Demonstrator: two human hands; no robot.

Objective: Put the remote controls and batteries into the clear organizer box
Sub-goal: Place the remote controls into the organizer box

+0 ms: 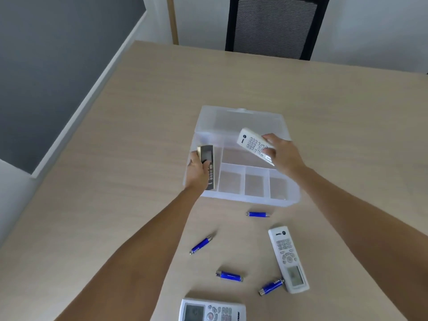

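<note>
Two remotes in your hands: left hand (197, 170) grips the dark remote (208, 165) over the organizer box (245, 198) left slot, right hand (281, 152) clasps a white remote (251, 142) above the wide slot. Lower both in, release; then desk (139, 158) batteries (229, 275).

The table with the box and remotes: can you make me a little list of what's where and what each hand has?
box: clear organizer box, lid open, compartments empty
left hand: left hand holds a dark remote at the box's left edge
right hand: right hand holds a white remote over the box
remotes on table: two white remotes
batteries on table: four blue batteries
</note>
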